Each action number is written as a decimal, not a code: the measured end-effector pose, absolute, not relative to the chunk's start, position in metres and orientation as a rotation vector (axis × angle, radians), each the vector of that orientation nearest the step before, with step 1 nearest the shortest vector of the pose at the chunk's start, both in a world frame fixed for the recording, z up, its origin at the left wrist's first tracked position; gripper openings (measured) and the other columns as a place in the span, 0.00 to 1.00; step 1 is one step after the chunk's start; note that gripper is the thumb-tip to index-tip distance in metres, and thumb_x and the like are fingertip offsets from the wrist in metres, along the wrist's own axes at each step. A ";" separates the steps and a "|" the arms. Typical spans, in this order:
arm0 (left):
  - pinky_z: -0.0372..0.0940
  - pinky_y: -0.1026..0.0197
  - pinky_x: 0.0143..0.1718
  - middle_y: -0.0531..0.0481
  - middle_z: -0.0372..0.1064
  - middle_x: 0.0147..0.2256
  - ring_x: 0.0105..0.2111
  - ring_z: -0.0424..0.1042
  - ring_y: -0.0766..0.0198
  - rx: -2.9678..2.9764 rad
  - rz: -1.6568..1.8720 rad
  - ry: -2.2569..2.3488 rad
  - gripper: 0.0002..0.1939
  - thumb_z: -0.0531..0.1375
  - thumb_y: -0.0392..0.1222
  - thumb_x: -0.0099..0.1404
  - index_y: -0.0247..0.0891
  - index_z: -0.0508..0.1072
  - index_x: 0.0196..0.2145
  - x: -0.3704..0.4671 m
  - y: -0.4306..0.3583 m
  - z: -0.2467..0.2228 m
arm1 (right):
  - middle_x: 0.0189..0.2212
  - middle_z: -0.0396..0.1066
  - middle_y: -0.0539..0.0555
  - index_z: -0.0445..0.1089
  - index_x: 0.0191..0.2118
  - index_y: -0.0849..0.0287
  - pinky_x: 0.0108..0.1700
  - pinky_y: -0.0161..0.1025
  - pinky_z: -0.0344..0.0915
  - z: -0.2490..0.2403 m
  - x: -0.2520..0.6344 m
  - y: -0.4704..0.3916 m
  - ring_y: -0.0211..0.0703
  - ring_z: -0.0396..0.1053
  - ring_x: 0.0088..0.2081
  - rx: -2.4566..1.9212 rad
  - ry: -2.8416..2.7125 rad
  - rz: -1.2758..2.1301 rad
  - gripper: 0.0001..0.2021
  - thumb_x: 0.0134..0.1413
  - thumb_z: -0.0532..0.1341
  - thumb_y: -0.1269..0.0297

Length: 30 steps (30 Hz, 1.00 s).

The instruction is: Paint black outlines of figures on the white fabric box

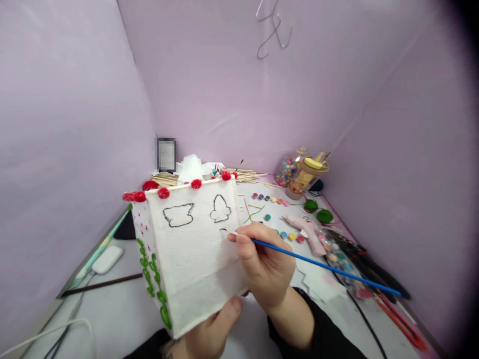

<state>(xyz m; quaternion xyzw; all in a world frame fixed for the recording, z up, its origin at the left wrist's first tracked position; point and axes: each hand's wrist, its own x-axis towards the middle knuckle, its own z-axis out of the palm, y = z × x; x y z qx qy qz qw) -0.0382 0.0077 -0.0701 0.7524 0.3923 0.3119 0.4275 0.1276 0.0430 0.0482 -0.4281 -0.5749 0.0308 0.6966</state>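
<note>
My right hand (267, 262) is closed round a thin blue paintbrush (329, 268), its tip touching the front face of a white box (198, 259) beside a short dark stroke. Two black butterfly-like outlines (178, 215) are drawn near the top of that face. Red fuzzy balls (196, 184) line the upper edge, and green leaf shapes (152, 269) run down the box's left side. From below, my left hand (215, 331) grips the box at its bottom edge, thumb on the near side and the other fingers mostly hidden behind it.
At the right lie a pink glue gun (309, 232), small paint pots (292, 236), pliers (374, 267) and red-handled scissors (402, 324). A lidded cup (303, 177) and bead jar (287, 169) stand behind. A white device (108, 260) with a cable sits left.
</note>
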 end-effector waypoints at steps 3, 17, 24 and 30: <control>0.60 0.51 0.71 0.50 0.81 0.61 0.68 0.71 0.54 1.899 0.707 0.963 0.23 0.52 0.56 0.82 0.51 0.80 0.62 -0.038 0.009 -0.070 | 0.25 0.77 0.44 0.74 0.35 0.54 0.32 0.32 0.70 0.048 0.128 0.044 0.35 0.73 0.26 -0.954 -1.278 0.060 0.07 0.65 0.63 0.73; 0.54 0.48 0.73 0.49 0.81 0.60 0.69 0.69 0.53 1.882 0.656 1.011 0.23 0.53 0.57 0.81 0.51 0.78 0.64 -0.044 0.008 -0.075 | 0.25 0.75 0.45 0.74 0.36 0.53 0.31 0.33 0.70 0.043 0.125 0.045 0.36 0.71 0.26 -0.955 -1.233 0.064 0.07 0.64 0.63 0.73; 0.64 0.50 0.70 0.51 0.81 0.60 0.69 0.69 0.53 1.883 0.740 0.976 0.23 0.52 0.57 0.82 0.52 0.81 0.61 -0.037 0.009 -0.066 | 0.25 0.73 0.45 0.74 0.35 0.53 0.30 0.34 0.69 0.042 0.126 0.044 0.36 0.70 0.25 -0.962 -1.216 0.069 0.07 0.64 0.63 0.73; 0.64 0.49 0.71 0.51 0.82 0.59 0.69 0.70 0.53 1.883 0.717 0.997 0.23 0.52 0.58 0.81 0.51 0.81 0.60 -0.038 0.008 -0.065 | 0.24 0.73 0.46 0.73 0.35 0.53 0.29 0.35 0.69 0.042 0.127 0.043 0.37 0.70 0.25 -0.890 -1.193 0.106 0.07 0.63 0.63 0.73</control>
